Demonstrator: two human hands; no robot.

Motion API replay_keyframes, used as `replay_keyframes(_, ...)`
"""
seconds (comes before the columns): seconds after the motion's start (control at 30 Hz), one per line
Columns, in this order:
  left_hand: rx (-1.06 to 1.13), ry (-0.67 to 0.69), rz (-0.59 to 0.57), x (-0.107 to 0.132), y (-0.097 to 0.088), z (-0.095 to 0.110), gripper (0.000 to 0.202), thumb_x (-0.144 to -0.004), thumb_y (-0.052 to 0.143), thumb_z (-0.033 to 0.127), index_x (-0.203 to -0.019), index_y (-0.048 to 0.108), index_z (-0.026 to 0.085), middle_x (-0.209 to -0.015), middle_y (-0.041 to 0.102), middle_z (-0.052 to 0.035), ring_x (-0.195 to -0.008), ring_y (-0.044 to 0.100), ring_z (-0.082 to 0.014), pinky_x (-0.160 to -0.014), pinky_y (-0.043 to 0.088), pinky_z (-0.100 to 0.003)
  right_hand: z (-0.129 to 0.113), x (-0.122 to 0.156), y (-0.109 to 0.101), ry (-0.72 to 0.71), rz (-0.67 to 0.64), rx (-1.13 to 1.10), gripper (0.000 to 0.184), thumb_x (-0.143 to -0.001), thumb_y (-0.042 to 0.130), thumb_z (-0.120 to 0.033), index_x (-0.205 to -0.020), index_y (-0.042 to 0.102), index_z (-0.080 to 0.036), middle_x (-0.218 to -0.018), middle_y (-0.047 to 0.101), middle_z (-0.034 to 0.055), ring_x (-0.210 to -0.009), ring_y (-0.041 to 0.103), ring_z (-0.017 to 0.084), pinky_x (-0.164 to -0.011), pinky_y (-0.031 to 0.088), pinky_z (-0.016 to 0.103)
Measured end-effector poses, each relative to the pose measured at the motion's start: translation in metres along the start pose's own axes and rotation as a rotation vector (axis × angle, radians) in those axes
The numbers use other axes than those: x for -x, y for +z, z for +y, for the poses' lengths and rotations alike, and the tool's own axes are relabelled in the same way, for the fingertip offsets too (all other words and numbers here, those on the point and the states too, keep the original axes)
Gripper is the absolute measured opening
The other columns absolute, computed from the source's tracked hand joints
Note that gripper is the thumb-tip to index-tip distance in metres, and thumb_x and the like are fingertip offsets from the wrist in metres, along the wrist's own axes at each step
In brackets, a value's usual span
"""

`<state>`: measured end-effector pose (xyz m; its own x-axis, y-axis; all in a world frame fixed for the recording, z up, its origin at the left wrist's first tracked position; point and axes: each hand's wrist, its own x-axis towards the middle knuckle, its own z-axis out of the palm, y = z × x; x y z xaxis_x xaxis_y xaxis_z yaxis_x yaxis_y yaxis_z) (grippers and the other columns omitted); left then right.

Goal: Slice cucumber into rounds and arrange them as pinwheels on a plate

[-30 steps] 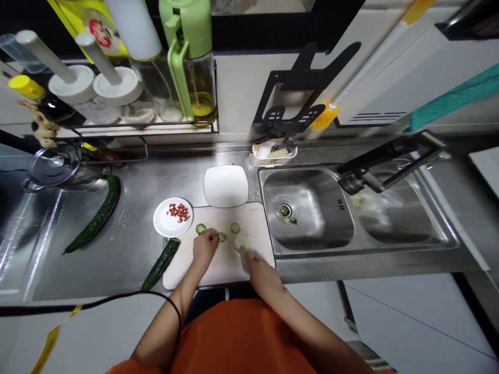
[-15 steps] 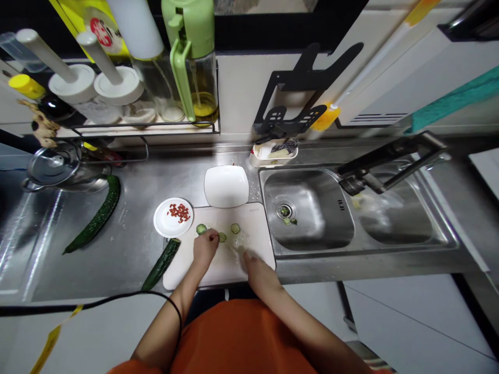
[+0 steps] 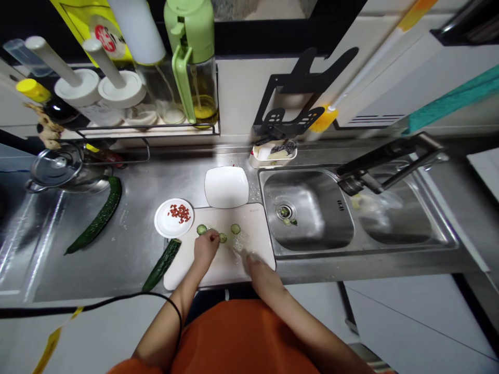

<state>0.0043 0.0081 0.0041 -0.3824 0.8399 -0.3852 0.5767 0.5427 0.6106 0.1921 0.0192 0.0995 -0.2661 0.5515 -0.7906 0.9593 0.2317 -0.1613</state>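
Observation:
My left hand (image 3: 206, 245) is pinched closed over the white cutting board (image 3: 255, 223), its fingertips at the edge of a middle cucumber slice (image 3: 222, 238). Whatever sits in the pinch is too small to make out. Another cucumber slice (image 3: 201, 229) lies just left of the fingers, and a third slice (image 3: 235, 228) to the right. My right hand (image 3: 265, 278) hovers low over the board's right side, its fingers mostly hidden and blurred. A white round plate (image 3: 161, 221) with small red dried berries (image 3: 179, 213) stands by the board's upper left corner.
A cut cucumber (image 3: 161, 266) rests along the board's left edge; a whole cucumber (image 3: 97, 221) lies farther left. Behind the board is a white square dish (image 3: 226, 187). To the right are the sink (image 3: 312, 228) and faucet (image 3: 385, 161). A bottle rack (image 3: 156, 132) stands behind.
My right hand has shifted slightly right and down on the board. My left hand stays pinched at the middle slice. The view has tilted a little.

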Motion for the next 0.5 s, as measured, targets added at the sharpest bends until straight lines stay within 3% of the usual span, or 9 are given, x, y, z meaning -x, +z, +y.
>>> replay_keyframes(0.27, 0.046, -0.017, 0.002, 0.006, -0.014, 0.003, 0.013, -0.078, 0.055, 0.027, -0.082, 0.068, 0.023, -0.071, 0.067, 0.0032, -0.067, 0.06, -0.0107, -0.067, 0.04, -0.02, 0.022, 0.004, 0.011, 0.017, -0.07, -0.065, 0.069, -0.08, 0.029, 0.003, -0.145, 0.027, -0.021, -0.107, 0.066, 0.0121, -0.096, 0.065, 0.023, -0.074, 0.049, 0.032)
replay_keyframes(0.5, -0.005, -0.049, 0.18, -0.001, -0.038, -0.014, 0.017, -0.076, 0.056, 0.031, -0.081, 0.069, 0.021, -0.066, 0.066, 0.0028, -0.061, 0.057, -0.0107, -0.064, 0.04, -0.02, 0.026, 0.001, 0.02, -0.003, -0.039, -0.082, 0.073, -0.078, 0.028, 0.003, -0.147, 0.022, -0.022, -0.112, 0.063, 0.0126, -0.097, 0.064, 0.022, -0.074, 0.048, 0.031)
